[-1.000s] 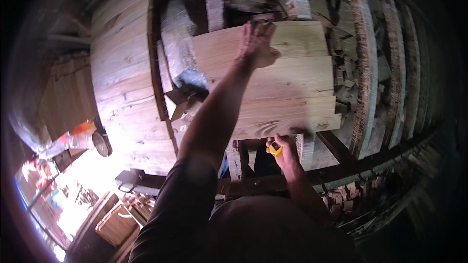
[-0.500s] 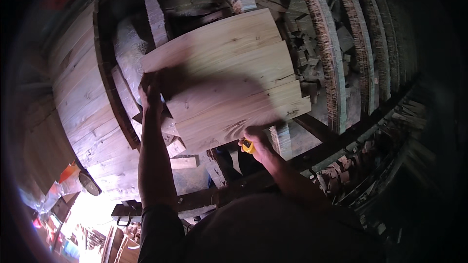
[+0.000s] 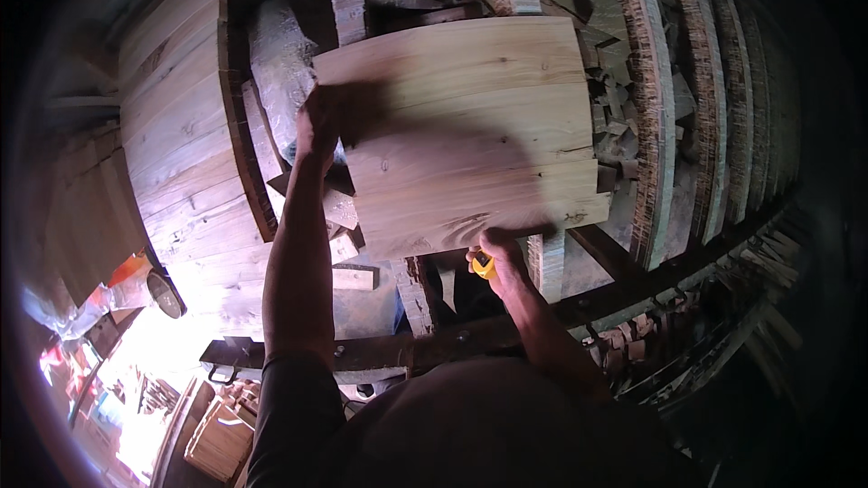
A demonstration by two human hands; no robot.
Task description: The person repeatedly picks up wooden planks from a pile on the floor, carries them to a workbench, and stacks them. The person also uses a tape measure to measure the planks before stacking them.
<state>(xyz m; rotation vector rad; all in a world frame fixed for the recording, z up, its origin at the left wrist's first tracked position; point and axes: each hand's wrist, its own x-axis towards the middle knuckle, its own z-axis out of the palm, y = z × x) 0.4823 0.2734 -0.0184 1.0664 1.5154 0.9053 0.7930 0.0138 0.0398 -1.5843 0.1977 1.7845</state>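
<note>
A pale wooden panel (image 3: 488, 90) made of several boards edge to edge lies across the rough slats, its right edge stepped. My left hand (image 3: 316, 126) is closed around the panel's left edge, with its fingers partly in shadow. At the near edge, my right hand (image 3: 506, 269) grips a yellow tape measure (image 3: 484, 265), the thumb pressed against the panel. No drawn-out tape blade can be made out. Dark shadows from both hands fall over the panel's surface.
Rough-edged wooden slats (image 3: 649, 108) run away from me, with offcuts (image 3: 615, 59) heaped beneath. A larger jointed panel (image 3: 181, 117) lies at the left. A dark rail (image 3: 470, 336) crosses in front of me. Wood scraps (image 3: 221, 438) sit low at the left beside bright light.
The whole view has shifted and turned slightly, so panel, slats and hands appear farther right. Both hands keep their hold, and the panel shows no clear movement against the slats.
</note>
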